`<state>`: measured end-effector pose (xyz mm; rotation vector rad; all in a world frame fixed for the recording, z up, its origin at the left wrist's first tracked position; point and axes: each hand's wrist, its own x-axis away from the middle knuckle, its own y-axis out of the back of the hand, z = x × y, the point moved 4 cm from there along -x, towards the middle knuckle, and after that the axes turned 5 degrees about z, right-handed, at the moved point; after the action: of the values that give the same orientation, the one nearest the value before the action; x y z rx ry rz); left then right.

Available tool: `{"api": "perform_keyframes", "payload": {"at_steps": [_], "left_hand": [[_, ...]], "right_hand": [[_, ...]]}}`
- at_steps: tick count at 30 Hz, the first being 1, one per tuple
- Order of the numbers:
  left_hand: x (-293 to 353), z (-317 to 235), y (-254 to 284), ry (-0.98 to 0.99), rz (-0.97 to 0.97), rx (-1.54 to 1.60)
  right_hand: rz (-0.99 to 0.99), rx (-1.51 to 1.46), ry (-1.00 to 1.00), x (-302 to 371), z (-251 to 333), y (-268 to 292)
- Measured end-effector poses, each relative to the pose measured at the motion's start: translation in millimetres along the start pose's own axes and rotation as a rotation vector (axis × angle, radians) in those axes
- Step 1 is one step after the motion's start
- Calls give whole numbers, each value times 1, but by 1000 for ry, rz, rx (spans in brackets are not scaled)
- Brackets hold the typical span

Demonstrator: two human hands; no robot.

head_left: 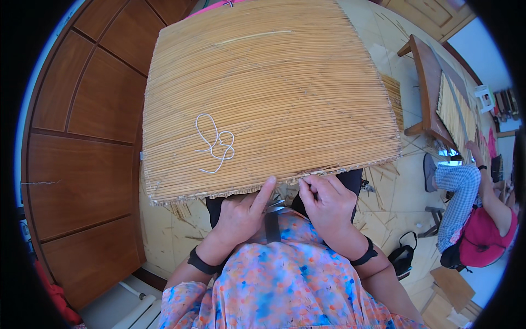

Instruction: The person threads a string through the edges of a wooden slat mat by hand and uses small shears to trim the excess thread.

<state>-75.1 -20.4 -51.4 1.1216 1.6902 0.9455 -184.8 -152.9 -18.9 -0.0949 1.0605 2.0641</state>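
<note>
A large mat of thin yellow-brown reeds (274, 104) lies in front of me, its near edge over my lap. My left hand (240, 216) is at that edge, with the index finger stretched onto it and the other fingers curled below, partly hidden. Just to the right, my right hand (330, 202) is closed in a pinch at the same edge; what lies between thumb and finger is too small to make out. A loose white cord (218, 143) lies looped on the mat. Between my hands, below the edge, shiny metal blades (277, 207) show.
Wooden cabinet panels (104, 98) stand at the left. On the right is a wooden bench (424, 71) with another reed piece (452, 104) on it. A seated person (460, 181) works there. Reed scraps (378, 175) litter the tiled floor; a black bag (402, 255) stands nearby.
</note>
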Motion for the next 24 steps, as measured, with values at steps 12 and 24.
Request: {"api": "perform_keyframes", "payload": {"at_steps": [12, 24], "left_hand": [[1, 2, 0, -3, 11, -8], [-11, -21, 38, -45, -57, 142]], "right_hand": [[321, -25, 48, 4, 9, -10], [202, -111, -1, 20, -13, 5]]}}
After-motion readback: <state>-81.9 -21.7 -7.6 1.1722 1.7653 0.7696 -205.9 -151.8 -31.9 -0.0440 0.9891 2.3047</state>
